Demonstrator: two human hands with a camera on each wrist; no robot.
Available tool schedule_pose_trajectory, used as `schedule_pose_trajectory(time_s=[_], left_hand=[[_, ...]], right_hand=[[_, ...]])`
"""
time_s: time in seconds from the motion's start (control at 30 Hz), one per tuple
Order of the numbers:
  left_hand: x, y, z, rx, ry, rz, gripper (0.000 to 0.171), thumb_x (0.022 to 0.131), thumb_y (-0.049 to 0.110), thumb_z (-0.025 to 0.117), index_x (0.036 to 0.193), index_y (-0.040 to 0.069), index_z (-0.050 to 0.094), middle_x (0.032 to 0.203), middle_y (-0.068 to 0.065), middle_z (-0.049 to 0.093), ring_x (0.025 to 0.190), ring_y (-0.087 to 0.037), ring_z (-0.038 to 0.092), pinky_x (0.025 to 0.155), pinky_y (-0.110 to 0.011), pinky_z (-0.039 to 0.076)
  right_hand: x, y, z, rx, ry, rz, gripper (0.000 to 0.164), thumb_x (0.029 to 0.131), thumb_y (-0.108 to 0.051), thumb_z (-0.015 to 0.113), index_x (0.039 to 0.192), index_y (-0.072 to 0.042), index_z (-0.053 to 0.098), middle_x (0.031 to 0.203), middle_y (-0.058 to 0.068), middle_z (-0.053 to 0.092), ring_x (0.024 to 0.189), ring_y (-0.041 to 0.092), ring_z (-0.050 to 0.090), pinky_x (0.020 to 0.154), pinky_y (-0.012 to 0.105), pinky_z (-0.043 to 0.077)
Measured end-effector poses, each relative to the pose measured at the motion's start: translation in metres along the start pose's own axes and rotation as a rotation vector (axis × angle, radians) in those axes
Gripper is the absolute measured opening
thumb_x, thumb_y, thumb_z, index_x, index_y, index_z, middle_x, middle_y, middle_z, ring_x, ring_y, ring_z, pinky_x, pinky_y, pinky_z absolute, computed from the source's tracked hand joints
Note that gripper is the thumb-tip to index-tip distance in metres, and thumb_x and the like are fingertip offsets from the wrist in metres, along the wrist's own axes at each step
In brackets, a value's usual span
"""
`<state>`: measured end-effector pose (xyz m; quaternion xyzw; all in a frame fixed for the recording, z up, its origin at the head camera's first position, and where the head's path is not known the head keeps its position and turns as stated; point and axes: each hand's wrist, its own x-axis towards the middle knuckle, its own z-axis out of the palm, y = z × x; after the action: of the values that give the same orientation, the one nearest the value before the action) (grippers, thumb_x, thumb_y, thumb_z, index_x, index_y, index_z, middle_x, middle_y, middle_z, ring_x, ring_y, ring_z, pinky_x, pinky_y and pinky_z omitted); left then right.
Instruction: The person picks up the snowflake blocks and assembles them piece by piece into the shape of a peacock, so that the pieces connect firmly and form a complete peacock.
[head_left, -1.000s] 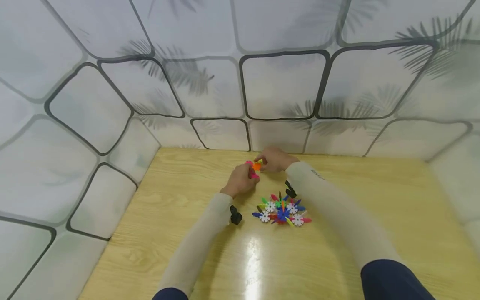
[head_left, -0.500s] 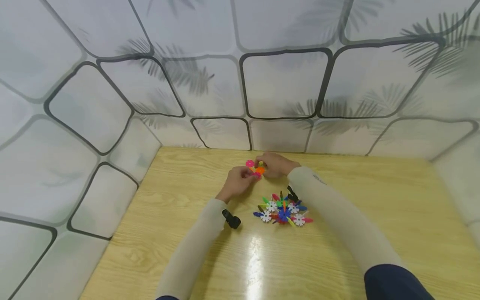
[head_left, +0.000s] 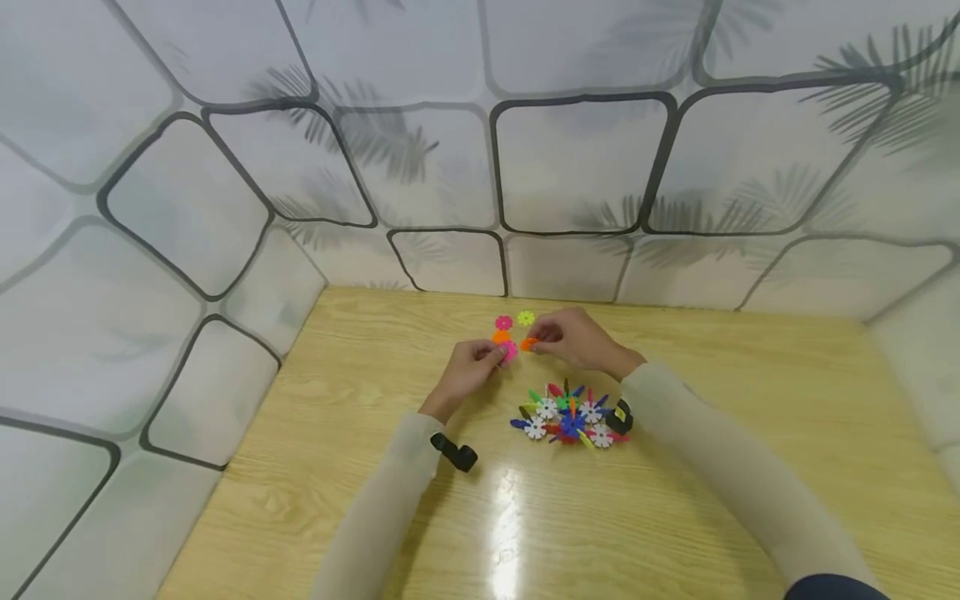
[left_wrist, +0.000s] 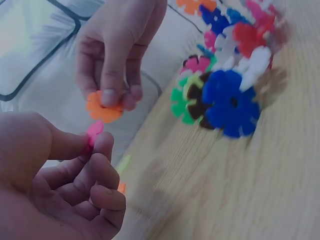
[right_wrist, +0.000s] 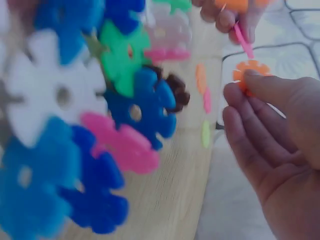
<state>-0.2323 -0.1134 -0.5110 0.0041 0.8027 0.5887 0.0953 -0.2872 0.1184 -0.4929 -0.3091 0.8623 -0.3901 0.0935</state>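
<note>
My left hand [head_left: 467, 372] pinches a pink notched plastic disc [head_left: 510, 350] between thumb and fingers. My right hand [head_left: 577, 337] pinches an orange notched disc [head_left: 529, 343] a little to the right. In the left wrist view, the orange disc [left_wrist: 105, 106] sits just above the pink disc [left_wrist: 95, 134], edges close; I cannot tell whether they touch. Another pink disc [head_left: 503, 322], a yellow-green disc [head_left: 526, 318] and an orange disc [head_left: 501, 337] lie on the table just beyond the hands. Nearer me stands a cluster of joined multicoloured discs [head_left: 572, 425].
The wooden table [head_left: 360, 383] meets a patterned wall [head_left: 570, 167] at its back edge, close behind the loose discs. A second patterned wall [head_left: 150, 275] stands at the left. The right wrist's black camera mount [head_left: 619, 417] overlaps the cluster's right side.
My right hand has drawn rightward from the left with the orange disc, and its forearm has shifted right. The yellow-green disc now shows fully. The left hand has moved slightly.
</note>
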Motion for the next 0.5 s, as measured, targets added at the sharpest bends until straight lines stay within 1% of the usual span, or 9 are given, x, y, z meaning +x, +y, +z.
schedule_pose_trajectory(time_s=[0.1, 0.2, 0.3, 0.37, 0.43, 0.5], left_hand=[[-0.006, 0.001, 0.003, -0.056, 0.006, -0.021, 0.025, 0.112, 0.013, 0.062, 0.106, -0.006, 0.076, 0.092, -0.015, 0.078, 0.075, -0.010, 0.058, 0.068, -0.019, 0.050], [-0.011, 0.002, 0.007, -0.116, 0.014, -0.045, 0.024, 0.112, 0.014, 0.061, 0.106, -0.005, 0.074, 0.087, -0.006, 0.075, 0.074, -0.010, 0.057, 0.067, -0.019, 0.049], [-0.015, 0.002, 0.010, -0.181, 0.019, -0.067, 0.023, 0.112, 0.013, 0.062, 0.106, -0.006, 0.074, 0.082, 0.002, 0.071, 0.073, -0.008, 0.057, 0.066, -0.018, 0.048], [-0.016, 0.001, 0.012, -0.229, 0.017, -0.083, 0.023, 0.112, 0.012, 0.063, 0.108, -0.008, 0.075, 0.080, 0.006, 0.069, 0.073, -0.006, 0.057, 0.066, -0.017, 0.049], [-0.018, 0.000, 0.012, -0.264, 0.012, -0.094, 0.023, 0.111, 0.011, 0.063, 0.111, -0.008, 0.075, 0.079, 0.007, 0.069, 0.073, -0.005, 0.058, 0.068, -0.017, 0.050], [-0.018, -0.003, 0.011, -0.284, 0.003, -0.093, 0.023, 0.111, 0.011, 0.062, 0.111, -0.008, 0.075, 0.080, 0.006, 0.070, 0.075, -0.005, 0.059, 0.070, -0.017, 0.051]], right_hand=[[-0.006, -0.006, 0.004, 0.027, 0.033, -0.001, 0.004, 0.100, -0.010, 0.080, 0.103, -0.011, 0.083, 0.102, 0.003, 0.084, 0.092, 0.018, 0.080, 0.089, 0.041, 0.067], [-0.010, -0.013, 0.007, 0.027, 0.047, -0.018, 0.004, 0.100, -0.008, 0.080, 0.101, -0.008, 0.083, 0.100, 0.005, 0.085, 0.091, 0.021, 0.081, 0.085, 0.036, 0.067], [-0.013, -0.019, 0.008, 0.014, 0.044, -0.046, 0.004, 0.099, -0.006, 0.080, 0.099, -0.005, 0.084, 0.097, 0.006, 0.085, 0.087, 0.024, 0.080, 0.077, 0.030, 0.065], [-0.015, -0.022, 0.008, 0.007, 0.039, -0.068, 0.004, 0.099, -0.006, 0.080, 0.098, -0.004, 0.084, 0.096, 0.007, 0.085, 0.084, 0.026, 0.080, 0.073, 0.026, 0.061], [-0.015, -0.025, 0.007, 0.007, 0.028, -0.093, 0.004, 0.098, -0.005, 0.080, 0.097, -0.004, 0.084, 0.095, 0.007, 0.084, 0.083, 0.028, 0.079, 0.071, 0.024, 0.058], [-0.015, -0.026, 0.006, 0.011, 0.012, -0.111, 0.004, 0.099, -0.006, 0.080, 0.097, -0.004, 0.083, 0.095, 0.007, 0.084, 0.083, 0.029, 0.079, 0.071, 0.024, 0.058]])
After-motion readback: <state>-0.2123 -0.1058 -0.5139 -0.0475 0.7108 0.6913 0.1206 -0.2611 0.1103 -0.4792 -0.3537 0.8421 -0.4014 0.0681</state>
